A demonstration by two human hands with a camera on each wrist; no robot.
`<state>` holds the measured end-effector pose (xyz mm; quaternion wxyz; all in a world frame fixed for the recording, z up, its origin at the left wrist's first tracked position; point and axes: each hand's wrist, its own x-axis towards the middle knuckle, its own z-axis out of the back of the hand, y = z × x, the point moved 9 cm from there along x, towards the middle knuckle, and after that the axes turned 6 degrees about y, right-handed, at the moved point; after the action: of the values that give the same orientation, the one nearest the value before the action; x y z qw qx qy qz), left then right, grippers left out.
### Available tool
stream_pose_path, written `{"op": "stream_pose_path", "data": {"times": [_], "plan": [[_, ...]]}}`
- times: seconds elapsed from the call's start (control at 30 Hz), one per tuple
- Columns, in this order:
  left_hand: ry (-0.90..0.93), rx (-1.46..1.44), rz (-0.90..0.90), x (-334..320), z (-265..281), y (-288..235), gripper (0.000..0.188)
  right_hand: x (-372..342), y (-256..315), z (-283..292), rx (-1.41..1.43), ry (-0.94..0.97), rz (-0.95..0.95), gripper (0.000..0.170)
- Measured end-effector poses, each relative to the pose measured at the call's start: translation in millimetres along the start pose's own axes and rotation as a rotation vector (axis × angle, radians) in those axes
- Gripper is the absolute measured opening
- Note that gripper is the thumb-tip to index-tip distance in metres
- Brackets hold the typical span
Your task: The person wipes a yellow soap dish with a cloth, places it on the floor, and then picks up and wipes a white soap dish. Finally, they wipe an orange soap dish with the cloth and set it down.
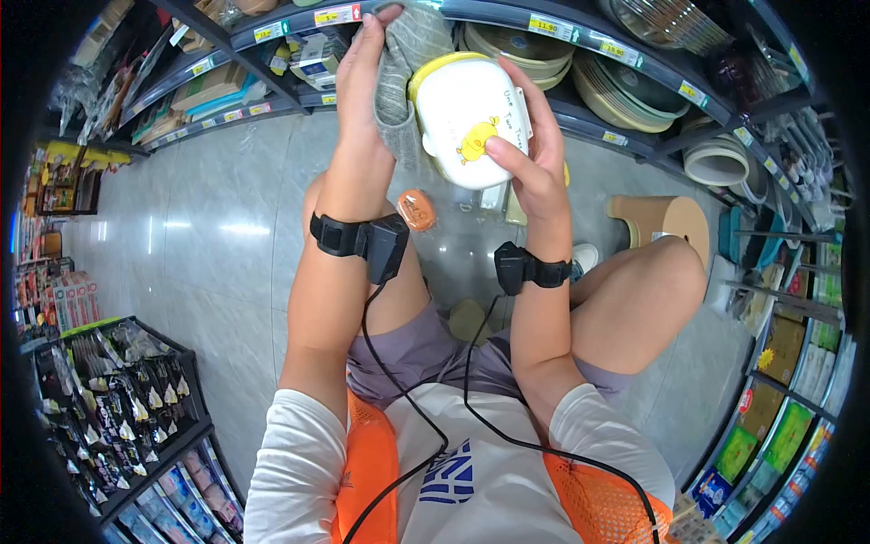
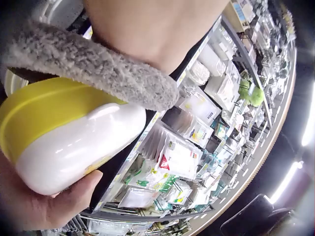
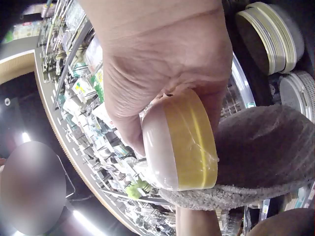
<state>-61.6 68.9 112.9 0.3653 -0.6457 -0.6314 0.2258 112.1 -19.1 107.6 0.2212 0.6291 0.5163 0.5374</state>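
Note:
The right hand (image 1: 535,154) grips a white box with a yellow base (image 1: 467,122), its thumb lying across the duck print on the lid. In the right wrist view the same hand (image 3: 167,59) holds the box (image 3: 189,142) by its end. Beside the box, the left hand (image 1: 361,86) holds a grey fabric item (image 1: 417,45), its fingertips bent over the top edge. A fluffy grey rim (image 2: 98,69) lies against the yellow side of the box (image 2: 78,142) in the left wrist view. Most of the left fingers are hidden there.
Shelves with stacked bowls (image 1: 625,91) and price tags curve across the front. An orange packet (image 1: 416,209) lies on the grey floor (image 1: 217,227) between the knees. A tan stool (image 1: 675,222) stands at the right, and a rack of packaged goods (image 1: 118,399) at the lower left.

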Motion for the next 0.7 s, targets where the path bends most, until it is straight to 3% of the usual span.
{"op": "stream_pose_path", "data": {"times": [0.23,0.37,0.4,0.5,0.53,0.63,0.67,0.7], "plan": [[0.140,-0.238,-0.084,0,-32,-31,0.046,1,1,4,-0.083,-0.026,-0.011,0.084],[0.277,-0.338,0.005,-7,-54,-31,0.048,4,-4,9,-0.192,-0.124,-0.017,0.082],[0.257,-0.279,0.035,-13,-67,-31,0.044,4,-5,9,-0.228,-0.156,-0.014,0.082],[0.424,0.173,0.020,-27,-82,-19,0.052,0,-3,11,-0.389,-0.247,-0.011,0.081],[0.545,0.168,-0.003,-35,-99,-12,0.043,-2,-5,12,-0.372,-0.270,0.006,0.078],[0.808,0.749,-0.140,-49,-116,0,0.053,-2,-7,15,-0.429,-0.251,0.078,0.073],[0.768,0.704,-0.143,-50,-117,5,0.057,-1,-9,17,-0.382,-0.253,0.043,0.069],[0.740,0.835,-0.260,-49,-119,0,0.056,-1,-7,16,-0.343,-0.251,0.056,0.069]]}}
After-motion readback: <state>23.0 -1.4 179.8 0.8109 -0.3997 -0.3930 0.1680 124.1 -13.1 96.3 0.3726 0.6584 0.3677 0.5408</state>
